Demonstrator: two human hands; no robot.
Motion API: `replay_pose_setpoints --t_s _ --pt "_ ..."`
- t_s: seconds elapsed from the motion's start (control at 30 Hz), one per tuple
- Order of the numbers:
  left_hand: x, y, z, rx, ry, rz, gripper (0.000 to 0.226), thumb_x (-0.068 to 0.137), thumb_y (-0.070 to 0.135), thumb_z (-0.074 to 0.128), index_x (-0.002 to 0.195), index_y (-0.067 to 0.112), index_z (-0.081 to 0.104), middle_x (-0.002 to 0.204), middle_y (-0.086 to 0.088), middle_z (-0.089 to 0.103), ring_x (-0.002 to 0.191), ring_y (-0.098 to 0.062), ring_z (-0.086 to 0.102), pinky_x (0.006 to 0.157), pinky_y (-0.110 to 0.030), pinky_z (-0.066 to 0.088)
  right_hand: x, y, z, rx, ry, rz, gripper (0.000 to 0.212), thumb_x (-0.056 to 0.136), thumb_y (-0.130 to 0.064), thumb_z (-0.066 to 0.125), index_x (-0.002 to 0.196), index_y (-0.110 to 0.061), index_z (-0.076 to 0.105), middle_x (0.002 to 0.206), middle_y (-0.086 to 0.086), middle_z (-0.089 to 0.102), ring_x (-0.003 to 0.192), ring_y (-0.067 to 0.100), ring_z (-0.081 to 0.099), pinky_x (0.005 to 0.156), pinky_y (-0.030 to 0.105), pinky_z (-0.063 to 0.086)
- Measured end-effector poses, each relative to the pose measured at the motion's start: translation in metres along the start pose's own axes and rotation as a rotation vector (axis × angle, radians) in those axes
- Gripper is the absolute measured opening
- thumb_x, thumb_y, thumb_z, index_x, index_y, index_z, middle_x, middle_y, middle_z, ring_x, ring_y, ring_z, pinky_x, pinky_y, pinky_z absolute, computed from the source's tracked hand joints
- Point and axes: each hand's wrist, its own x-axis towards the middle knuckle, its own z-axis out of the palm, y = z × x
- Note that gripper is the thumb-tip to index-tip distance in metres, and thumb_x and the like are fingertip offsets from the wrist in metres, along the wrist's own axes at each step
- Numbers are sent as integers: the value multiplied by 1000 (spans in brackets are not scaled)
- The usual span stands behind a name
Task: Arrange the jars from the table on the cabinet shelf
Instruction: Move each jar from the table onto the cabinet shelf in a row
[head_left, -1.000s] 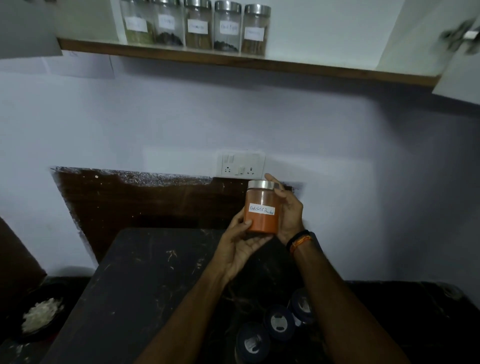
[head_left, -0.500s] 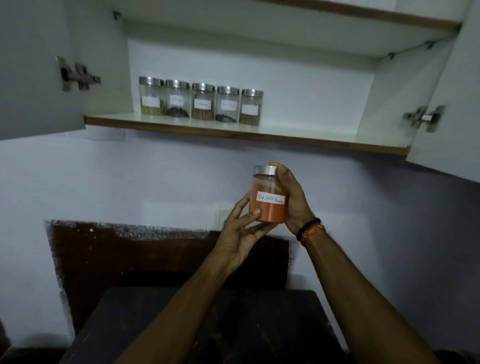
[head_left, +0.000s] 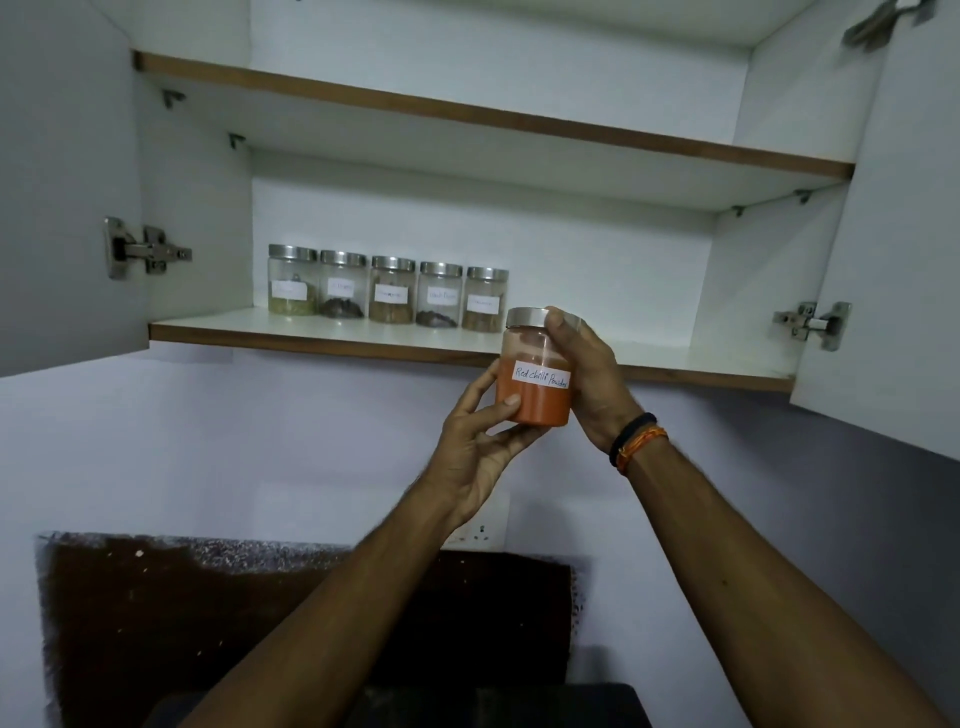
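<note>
The red chilli powder jar (head_left: 535, 371), steel-lidded and labelled, sits at the frame's centre, held upright in front of the lower shelf (head_left: 322, 332) edge. The left hand (head_left: 475, 447) cups its base with thumb and fingers closed on the glass; the right hand (head_left: 589, 379) wraps its side, fingers clamped near the lid. Farther back, five labelled jars (head_left: 389, 293) stand in a row on that shelf, left of centre, between open cabinet doors (head_left: 57, 171).

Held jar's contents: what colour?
Orange-red powder in the held jar, clearest in the head view.
</note>
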Motion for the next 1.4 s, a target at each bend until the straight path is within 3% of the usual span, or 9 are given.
replay_pose_setpoints --t_s 0.33,0.57,0.77,0.87,0.93,1.0,1.17,1.27,1.4 --pt "31 16 22 130 -86 8 62 86 4 67 144 16 50 143 -19 50 123 -43 58 102 -56 50 26 -34 -31 -189 -4 -36 57 79 -56 67 130 -29 60 117 -3 72 106 19 69 78 32 59" --pt "53 37 31 427 -175 -56 61 91 16 67 146 28 42 141 -18 53 118 -41 64 98 -54 54 46 -51 -44 -191 2 -134 54 79 -44 70 129 -25 61 124 6 65 106 23 69 73 29 59" --pt "81 70 30 582 -197 -75 40 93 19 56 132 18 62 130 -14 66 120 -34 64 95 -49 56 60 -53 -55 -180 95 -183 52 83 -38 67 131 -18 60 127 10 64 107 26 67 73 32 59" --pt "100 80 28 1204 -89 135 34 95 12 52 127 14 65 125 -6 69 119 -23 64 91 -31 55 69 -46 -64 -194 152 -195 42 94 -27 66 134 -17 57 130 9 61 105 24 67 67 24 58" --pt "112 82 19 1773 -136 268 39 96 19 56 134 15 60 137 -5 62 126 -21 57 100 -31 47 75 -40 -70 -203 181 -183 41 96 -25 64 135 -17 56 128 7 60 105 23 66 66 24 57" --pt "122 82 10 2083 -238 194 50 98 39 55 143 17 51 148 -5 52 137 -23 47 109 -38 39 80 -34 -74 -207 197 -172 42 96 -25 64 136 -17 55 122 2 61 102 20 66 64 23 57" --pt "147 76 -2 2284 -389 -161 78 95 68 42 157 22 30 160 -6 37 146 -27 35 116 -43 31 99 -22 -79 -254 188 -155 44 93 -26 68 135 -18 55 120 3 61 102 23 67 71 29 61" --pt "154 72 -3 2351 -408 -167 88 90 76 40 158 21 26 161 -8 34 147 -29 34 117 -47 30 115 -14 -81 -319 178 -141 45 91 -27 71 132 -20 57 123 7 62 107 28 67 87 42 60" --pt "157 70 -7 2411 -434 -61 88 89 78 37 155 20 32 156 -12 40 141 -30 41 111 -47 38 135 2 -77 -383 161 -125 44 90 -26 72 131 -19 57 116 1 62 107 26 65 90 44 59"
